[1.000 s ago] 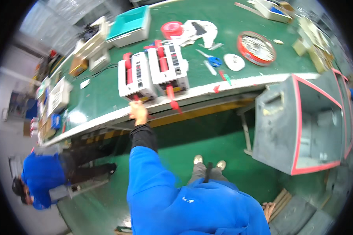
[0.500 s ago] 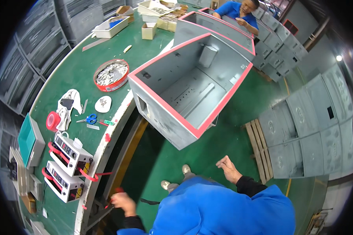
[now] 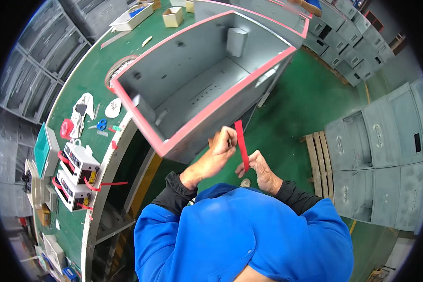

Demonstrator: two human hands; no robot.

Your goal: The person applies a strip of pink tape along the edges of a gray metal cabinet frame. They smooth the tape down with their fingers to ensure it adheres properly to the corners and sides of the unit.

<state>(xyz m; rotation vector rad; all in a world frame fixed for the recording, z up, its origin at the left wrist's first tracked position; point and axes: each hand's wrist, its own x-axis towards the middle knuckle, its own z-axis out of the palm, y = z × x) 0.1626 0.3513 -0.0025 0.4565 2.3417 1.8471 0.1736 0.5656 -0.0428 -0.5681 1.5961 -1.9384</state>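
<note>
A short strip of red tape is stretched between my two hands, in front of my chest. Its upper part is pinched in my left hand, and its lower end sits between the fingers of my right hand. Just beyond my left hand stands a large grey metal box, tilted, with its open side facing up. A red band runs along the box's rim. My left hand overlaps the box's near wall in view; whether it touches cannot be told.
On the green table at left are two white tape dispensers with red strips hanging off, blue scissors, a tape roll and a tin partly behind the box. Grey boxes on a pallet stand at right. A co-worker's arm shows at the top.
My left hand has come from the table's edge to the middle with the red tape, and my right hand has moved in to meet it. The view has shifted; the box appears nearer.
</note>
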